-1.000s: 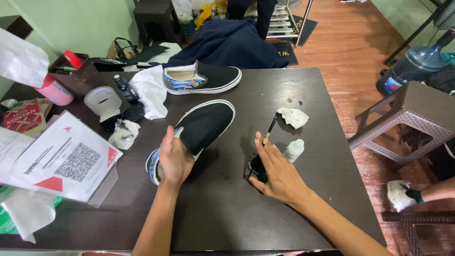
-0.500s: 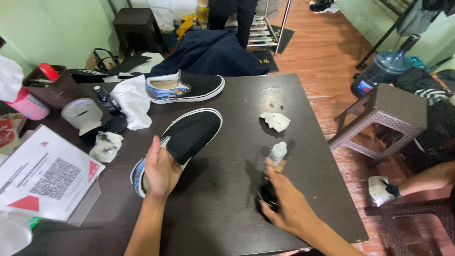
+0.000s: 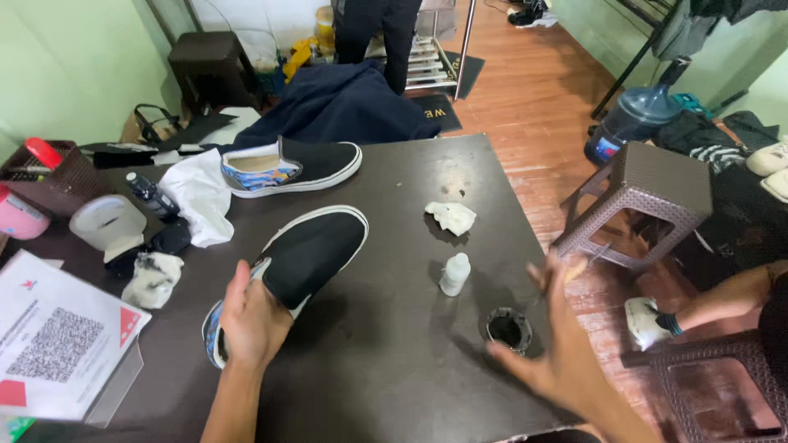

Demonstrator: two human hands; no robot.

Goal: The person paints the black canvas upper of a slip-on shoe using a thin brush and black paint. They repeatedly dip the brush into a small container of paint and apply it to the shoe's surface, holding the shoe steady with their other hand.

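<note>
Gripping the black shoe [image 3: 305,261], left hand [image 3: 250,321] fingers clench its heel; right hand [image 3: 552,349] spread.

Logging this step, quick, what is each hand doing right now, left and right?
Left hand: closed on the black slip-on shoe, gripping its heel end.
Right hand: open, fingers spread, motion-blurred, holding nothing, beside the small open tin.

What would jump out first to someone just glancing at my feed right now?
The black slip-on shoe at the table's centre, its heel end in the left hand's grip. Next, the blurred, open right hand beside a small open tin of dark polish, with a small white bottle just behind. A second shoe lies farther back.
</note>
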